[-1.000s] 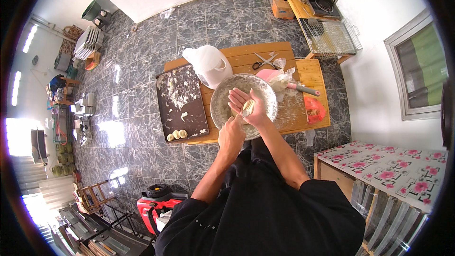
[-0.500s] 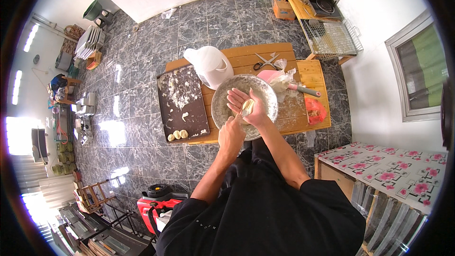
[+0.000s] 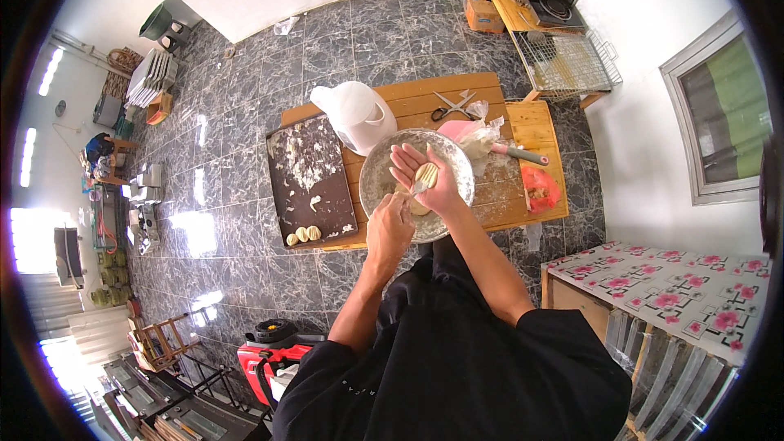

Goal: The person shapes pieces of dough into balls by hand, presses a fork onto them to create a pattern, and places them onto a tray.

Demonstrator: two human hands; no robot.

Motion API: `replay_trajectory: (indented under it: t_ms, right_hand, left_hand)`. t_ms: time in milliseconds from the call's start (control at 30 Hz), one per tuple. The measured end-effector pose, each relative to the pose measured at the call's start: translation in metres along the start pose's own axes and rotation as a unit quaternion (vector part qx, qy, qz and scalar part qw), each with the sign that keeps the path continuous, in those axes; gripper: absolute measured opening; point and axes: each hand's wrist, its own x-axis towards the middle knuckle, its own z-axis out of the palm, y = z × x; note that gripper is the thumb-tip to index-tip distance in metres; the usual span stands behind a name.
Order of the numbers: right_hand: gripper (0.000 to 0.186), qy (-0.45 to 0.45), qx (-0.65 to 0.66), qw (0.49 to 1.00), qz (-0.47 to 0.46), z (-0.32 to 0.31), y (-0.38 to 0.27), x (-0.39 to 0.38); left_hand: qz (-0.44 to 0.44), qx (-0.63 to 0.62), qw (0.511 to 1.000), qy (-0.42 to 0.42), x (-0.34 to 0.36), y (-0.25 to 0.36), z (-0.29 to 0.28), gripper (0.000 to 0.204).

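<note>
My right hand (image 3: 426,183) is palm up above a large metal bowl (image 3: 464,170), its fingers stretched out. It holds a small pale piece of dough (image 3: 425,174) with ridged lines across its top, resting on the palm and finger bases. My left hand (image 3: 390,224) is closed around a small fork-like metal utensil (image 3: 418,189), whose tip is at the near edge of the dough. Its exact shape is partly hidden. Below the hands, pale material in the bowl is mostly covered. Several ridged dough pieces (image 3: 303,234) stand in a row at the near-left corner of a dark tray (image 3: 327,188).
A white pitcher (image 3: 356,118) stands behind the bowl on the wooden table (image 3: 425,94). Scissors (image 3: 452,106), a pink-and-grey-handled tool (image 3: 520,153), crumpled plastic (image 3: 482,139) and a red bag (image 3: 541,190) lie to the right. A red machine (image 3: 273,355) stands on the floor at lower left.
The utensil has drawn back toward me from over the dough to its near edge, so more of the ridged top shows. My left hand shifted slightly left and nearer.
</note>
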Motion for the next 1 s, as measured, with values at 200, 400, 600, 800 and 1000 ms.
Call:
replay_trajectory:
  t_ms: [200,400,600,800,1000]
  right_hand:
    - [0.046,0.007,0.030,1.000,0.006,0.005,0.000,-0.002]
    - [0.038,0.053,0.062,0.996,-0.027,0.009,0.000,-0.001]
    - [0.035,0.084,0.051,0.995,-0.034,0.016,0.001,-0.004]
    - [0.031,0.090,0.127,0.987,-0.049,0.015,0.001,-0.007]
    - [0.031,0.121,0.148,0.979,-0.072,0.019,0.002,-0.010]
  left_hand:
    - [0.003,-0.012,1.000,0.014,-0.001,0.004,-0.003,0.015]
    - [0.021,-0.021,0.999,0.023,-0.002,0.004,-0.002,0.017]
    - [0.026,-0.026,0.999,0.028,-0.004,0.005,-0.002,0.017]
    - [0.032,-0.036,0.998,0.045,-0.006,0.007,0.004,0.015]
    - [0.039,-0.032,0.998,0.034,-0.006,0.009,-0.002,0.016]
